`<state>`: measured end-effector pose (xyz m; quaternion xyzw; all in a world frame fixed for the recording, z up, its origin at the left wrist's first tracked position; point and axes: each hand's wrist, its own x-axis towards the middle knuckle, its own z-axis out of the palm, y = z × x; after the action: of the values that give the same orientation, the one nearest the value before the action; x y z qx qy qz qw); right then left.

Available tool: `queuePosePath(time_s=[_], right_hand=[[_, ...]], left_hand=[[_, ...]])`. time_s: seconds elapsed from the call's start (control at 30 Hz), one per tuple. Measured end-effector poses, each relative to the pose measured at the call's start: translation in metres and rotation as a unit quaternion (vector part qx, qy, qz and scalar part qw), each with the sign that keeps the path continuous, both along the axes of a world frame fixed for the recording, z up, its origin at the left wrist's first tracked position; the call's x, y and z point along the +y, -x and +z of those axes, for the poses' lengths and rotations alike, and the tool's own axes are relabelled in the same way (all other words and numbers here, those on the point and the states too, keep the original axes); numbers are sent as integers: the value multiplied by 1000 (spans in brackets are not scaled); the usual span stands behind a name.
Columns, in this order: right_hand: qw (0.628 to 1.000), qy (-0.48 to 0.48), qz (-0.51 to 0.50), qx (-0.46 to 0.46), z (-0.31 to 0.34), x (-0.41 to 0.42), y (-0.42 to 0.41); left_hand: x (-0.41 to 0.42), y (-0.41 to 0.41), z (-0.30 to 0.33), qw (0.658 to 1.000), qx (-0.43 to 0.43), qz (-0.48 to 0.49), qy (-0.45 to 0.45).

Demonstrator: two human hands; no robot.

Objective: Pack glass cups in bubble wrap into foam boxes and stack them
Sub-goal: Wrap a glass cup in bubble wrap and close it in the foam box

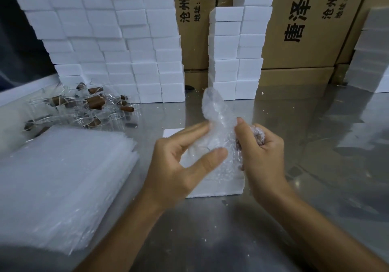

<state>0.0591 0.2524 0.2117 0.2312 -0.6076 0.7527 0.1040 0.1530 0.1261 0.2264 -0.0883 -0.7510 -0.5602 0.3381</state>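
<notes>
Bubble-wrapped cup [219,137] over foam box [214,187], 2 hands — left hand [181,166] spread touching it, right hand [261,151] pinching wrap

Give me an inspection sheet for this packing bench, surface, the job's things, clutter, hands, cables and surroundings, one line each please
Surface: shiny metal table, reflective, dotted with white crumbs.
Job's things: bubble-wrapped bundle held above an open foam box; pile of bubble wrap sheets at left; glass cups with brown handles heaped behind it.
Clutter: foam crumbs near the box.
Hands: left hand touches the bundle with straight fingers; right hand grips its other side.
Cables: nothing seen.
Surroundings: stacked foam boxes at the back, cardboard cartons with printed characters behind.
</notes>
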Motion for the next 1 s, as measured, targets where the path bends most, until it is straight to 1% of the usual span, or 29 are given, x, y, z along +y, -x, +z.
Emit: queuePosePath(time_s=[0.07,0.17,0.23,0.33,0.4,0.47,0.53,0.57,0.6,0.63,0.67,0.7,0.73,0.77,0.8,0.83,0.87,0.93,1.0], right_hand=[[1000,8,-5,3,1,0,0],[1000,18,-20,15,2,-1,-2],[999,13,-30,42,4,-2,-5],[996,8,-35,85,4,-4,-11],[994,4,-39,101,5,-3,-13],[995,12,-39,92,6,-3,-12],[997,26,-33,71,7,-2,-9],[998,35,-27,54,8,-1,-8],[998,47,-16,31,9,0,-6],[998,60,4,3,11,1,-5],[996,70,45,-32,12,2,-4],[988,78,106,-75,13,2,-4],[975,86,170,-118,13,2,-3],[956,93,227,-159,14,2,-3],[940,99,267,-188,15,3,-4],[929,101,293,-201,16,3,-5],[927,100,302,-198,17,4,-5],[941,92,276,-171,18,5,-5],[964,69,227,-120,18,8,-3]], left_hand=[[0,0,-2,993,11,53,104],[-3,0,-1,962,16,91,256],[-2,1,-1,946,-9,91,311],[-2,2,-4,940,-49,52,334],[-1,2,-4,941,-64,27,333],[1,2,-4,942,-30,36,331],[5,3,-5,944,51,99,312],[8,5,-7,942,88,140,291],[10,6,-9,944,108,178,255],[12,8,-10,955,108,196,197],[15,8,-9,972,85,186,113],[18,8,-9,988,47,148,12],[21,9,-8,992,5,93,-82],[21,9,-10,988,-18,53,-145],[17,9,-12,986,-23,43,-161],[13,9,-14,987,-19,46,-150],[9,8,-13,991,-12,48,-127],[5,6,-10,997,-10,41,-69],[2,6,-8,998,-32,45,-14]])
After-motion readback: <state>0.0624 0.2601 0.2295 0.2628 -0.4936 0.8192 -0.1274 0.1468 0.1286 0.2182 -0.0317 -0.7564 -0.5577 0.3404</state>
